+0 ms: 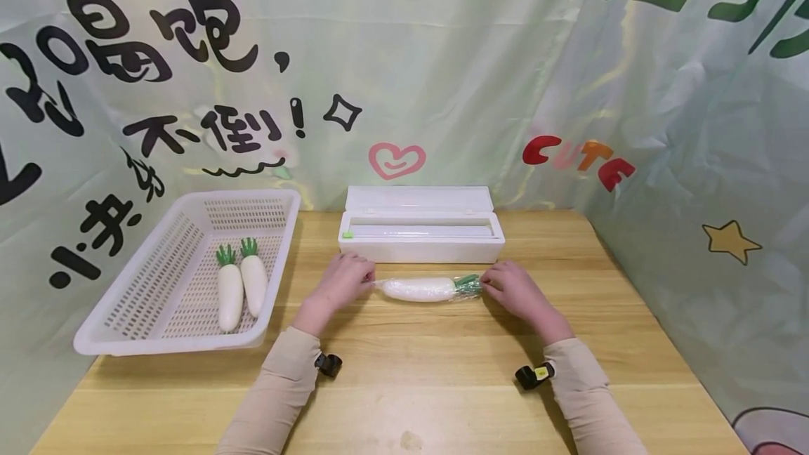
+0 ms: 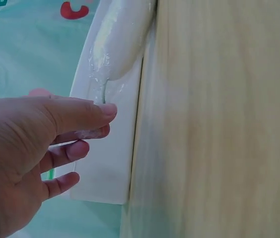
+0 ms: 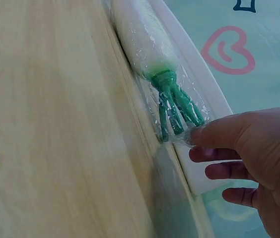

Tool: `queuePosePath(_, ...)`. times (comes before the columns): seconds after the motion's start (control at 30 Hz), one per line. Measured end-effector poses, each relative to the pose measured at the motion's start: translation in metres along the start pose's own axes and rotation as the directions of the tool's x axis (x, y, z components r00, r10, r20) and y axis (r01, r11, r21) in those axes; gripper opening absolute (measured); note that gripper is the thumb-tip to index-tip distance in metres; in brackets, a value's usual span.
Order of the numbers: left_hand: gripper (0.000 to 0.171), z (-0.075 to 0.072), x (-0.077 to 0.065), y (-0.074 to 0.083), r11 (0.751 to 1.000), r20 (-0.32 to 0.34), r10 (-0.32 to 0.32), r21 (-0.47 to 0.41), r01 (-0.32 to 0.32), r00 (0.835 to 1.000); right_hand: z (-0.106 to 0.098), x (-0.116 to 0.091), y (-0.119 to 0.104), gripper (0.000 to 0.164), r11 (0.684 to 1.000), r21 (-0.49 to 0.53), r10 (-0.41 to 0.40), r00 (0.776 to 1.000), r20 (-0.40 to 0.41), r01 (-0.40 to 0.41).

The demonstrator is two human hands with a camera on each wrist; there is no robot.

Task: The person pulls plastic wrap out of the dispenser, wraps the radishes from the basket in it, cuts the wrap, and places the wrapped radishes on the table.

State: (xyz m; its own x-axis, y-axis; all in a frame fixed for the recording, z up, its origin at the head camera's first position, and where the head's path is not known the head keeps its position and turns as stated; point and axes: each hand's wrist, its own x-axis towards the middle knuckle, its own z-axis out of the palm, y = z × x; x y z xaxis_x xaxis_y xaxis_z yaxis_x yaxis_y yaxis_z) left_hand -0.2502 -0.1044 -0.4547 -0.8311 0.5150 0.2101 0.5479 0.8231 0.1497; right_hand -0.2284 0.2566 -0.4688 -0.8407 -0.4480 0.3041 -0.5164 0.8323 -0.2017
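Observation:
A white radish [image 1: 418, 290] with a green top is wrapped in clear plastic film, held sideways between both hands in front of the white box. My left hand [image 1: 344, 281] pinches the gathered film at the radish's plain end; in the left wrist view, thumb [image 2: 109, 109] and forefinger meet on the twisted film. At the green leaf end, my right hand [image 1: 515, 290] pinches the other end of the film. Its thumb presses the film just past the green stalks [image 3: 174, 106] in the right wrist view, the other fingers loosely bent.
Behind the radish stands a white film dispenser box [image 1: 422, 251] with its lid raised and a green slider at its left. To the left, a white perforated basket [image 1: 183, 346] holds two unwrapped radishes [image 1: 230, 297]. A printed cloth [image 1: 442, 76] hangs behind the wooden table [image 1: 417, 378].

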Motion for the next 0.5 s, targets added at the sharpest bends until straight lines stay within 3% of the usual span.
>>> queuePosePath(0.13, 0.013, 0.001, -0.001, -0.001, 1.000, -0.027, -0.009, 0.000, 0.009, 1.000, -0.002, 0.000, 0.001, 0.010, 1.000, 0.002, 0.016, 1.000, 0.010, -0.016)
queuePosePath(0.37, 0.019, -0.009, -0.003, -0.003, 0.996, 0.033, -0.068, -0.059, 0.070, 0.997, -0.008, -0.001, 0.001, 0.017, 0.998, 0.019, 0.067, 0.997, 0.036, -0.068)
queuePosePath(0.5, 0.012, -0.011, -0.004, -0.005, 0.995, 0.041, -0.071, -0.060, 0.073, 0.997, -0.007, -0.001, 0.000, 0.014, 0.999, 0.024, 0.039, 0.999, 0.017, -0.039)
